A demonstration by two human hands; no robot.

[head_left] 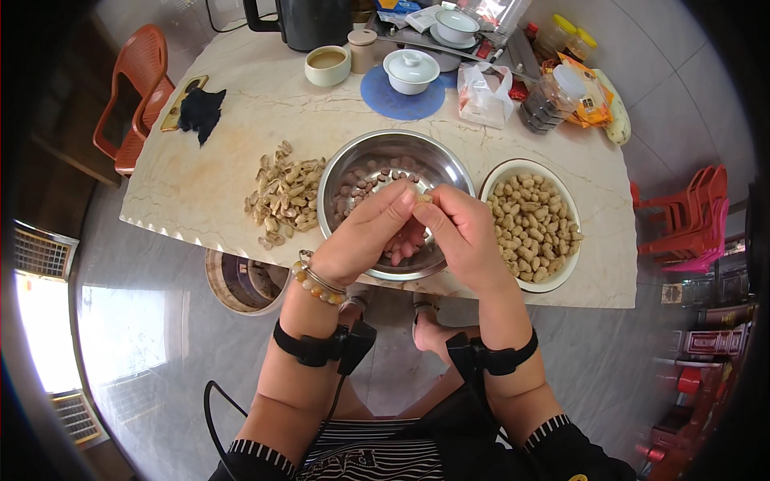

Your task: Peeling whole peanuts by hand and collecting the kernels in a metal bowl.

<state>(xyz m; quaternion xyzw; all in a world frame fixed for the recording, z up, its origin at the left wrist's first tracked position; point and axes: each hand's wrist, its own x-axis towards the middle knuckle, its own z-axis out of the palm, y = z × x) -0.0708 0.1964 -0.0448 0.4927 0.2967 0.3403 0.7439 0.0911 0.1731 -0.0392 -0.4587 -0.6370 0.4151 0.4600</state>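
Observation:
Both my hands meet over a steel bowl (335, 164) that has shelled reddish peanuts (358, 183) spread over its bottom. Between my fingertips is a small tan peanut (423, 199), mostly covered by the thumbs. My left hand (370, 228) pinches it from the left, and my right hand (461, 232) pinches it from the right. To the right stands a white oval bowl (571, 204) full of unshelled peanuts (533, 216). A heap of empty peanut shells (285, 192) lies on the table left of the steel bowl.
On the marble table (216, 156) stand a lidded white cup (411, 70) on a blue mat, a mug (327, 66), a dark kettle (314, 24), a plastic bag (484, 94) and a jar (552, 100). A bucket (247, 280) sits below the front edge. Red chairs (143, 88) flank the table.

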